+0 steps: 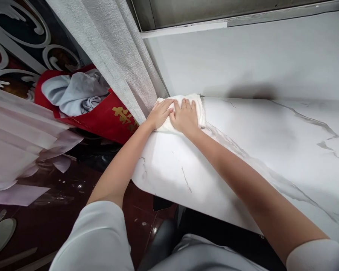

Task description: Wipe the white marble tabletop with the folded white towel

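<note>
A folded white cloth (201, 109) lies on the white marble-patterned tabletop (169, 158), at its back left corner by the wall. My left hand (159, 113) rests flat on the left part of the cloth, fingers stretched forward. Just beside it, my right hand (185, 117) presses down on the middle of the cloth with its fingers spread. The two thumbs are close together. Beneath the palms, the cloth is hidden.
A pale curtain (115, 49) hangs at the table's left end. Beyond it sits a red bag (101, 120) with light grey fabric (76, 90) inside. Pink sheer fabric (19, 139) hangs at far left. A window frame (186, 28) is above the wall (243, 60).
</note>
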Demonstrator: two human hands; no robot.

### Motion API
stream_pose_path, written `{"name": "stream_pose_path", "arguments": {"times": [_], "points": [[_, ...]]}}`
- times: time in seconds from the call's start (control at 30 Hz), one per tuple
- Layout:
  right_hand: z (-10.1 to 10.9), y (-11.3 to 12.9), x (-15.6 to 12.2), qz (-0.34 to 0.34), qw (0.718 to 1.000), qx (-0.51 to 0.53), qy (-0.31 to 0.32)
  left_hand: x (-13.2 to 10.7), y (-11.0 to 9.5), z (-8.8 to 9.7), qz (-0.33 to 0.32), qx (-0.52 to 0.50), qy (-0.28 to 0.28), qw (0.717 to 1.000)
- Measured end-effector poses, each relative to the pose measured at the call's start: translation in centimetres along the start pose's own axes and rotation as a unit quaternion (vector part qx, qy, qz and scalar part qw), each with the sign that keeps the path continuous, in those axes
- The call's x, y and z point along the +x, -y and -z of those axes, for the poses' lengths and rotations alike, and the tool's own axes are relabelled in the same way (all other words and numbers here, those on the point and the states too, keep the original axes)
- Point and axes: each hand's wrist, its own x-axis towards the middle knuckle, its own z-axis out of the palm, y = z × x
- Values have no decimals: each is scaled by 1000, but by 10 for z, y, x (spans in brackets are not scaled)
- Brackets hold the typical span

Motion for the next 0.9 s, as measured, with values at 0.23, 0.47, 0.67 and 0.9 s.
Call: {"name": "stream_pose_path", "arguments": {"times": [0.23, 0.47, 0.67, 0.9], "points": [[21, 35, -72, 19, 1000, -3, 20, -80, -16, 3, 15, 19, 8, 1000], [43, 35, -141, 74, 997, -5, 22, -148, -58, -9, 21, 51, 5, 998], [57, 20, -176, 81, 996, -7, 29, -166, -93, -20, 12, 81, 5, 997], [57, -5, -169, 84, 995, -43, 13, -148, -110, -28, 20, 81, 10, 996]]}}
